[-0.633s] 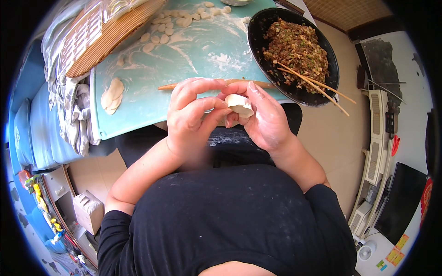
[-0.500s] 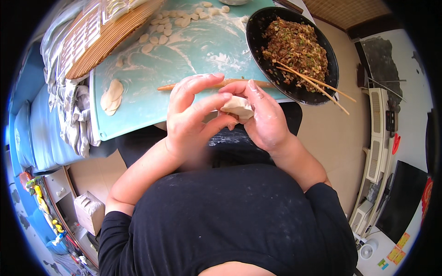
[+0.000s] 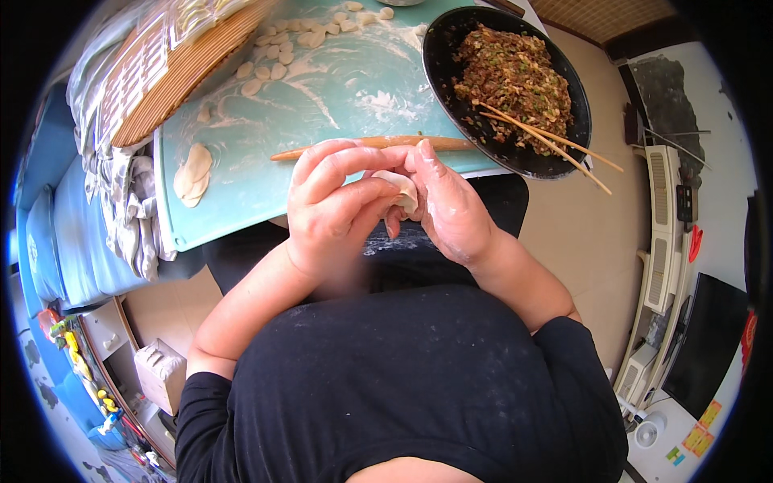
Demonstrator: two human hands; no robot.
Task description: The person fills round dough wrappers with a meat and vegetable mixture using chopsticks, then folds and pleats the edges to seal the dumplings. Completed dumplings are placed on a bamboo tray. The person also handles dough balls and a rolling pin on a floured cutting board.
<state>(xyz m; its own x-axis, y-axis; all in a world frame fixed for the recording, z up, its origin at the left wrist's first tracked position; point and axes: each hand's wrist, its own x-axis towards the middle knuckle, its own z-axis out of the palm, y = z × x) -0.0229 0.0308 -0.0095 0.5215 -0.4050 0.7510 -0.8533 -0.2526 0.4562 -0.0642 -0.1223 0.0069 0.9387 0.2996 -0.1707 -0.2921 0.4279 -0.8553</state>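
Observation:
A pale dumpling [image 3: 405, 190] is pinched between both my hands above my lap. My left hand [image 3: 334, 211] wraps it from the left with fingers curled over its edge. My right hand [image 3: 447, 205], dusted with flour, presses it from the right. Just beyond my fingers a wooden rolling pin [image 3: 366, 145] lies on the floured light-blue board [image 3: 266, 177]. A black bowl [image 3: 555, 165] of brown and green minced filling stands at the right, with chopsticks [image 3: 555, 147] resting in it.
A few flat round wrappers [image 3: 192, 173] lie at the board's left edge. Several small dough pieces [image 3: 278, 56] are scattered at its far side. A round woven tray [image 3: 173, 68] overlaps the board's far left corner, beside crumpled grey cloth [image 3: 129, 209].
My left fingers have curled further over the dumpling, which is now more hidden between both hands. The hands stay in the same place.

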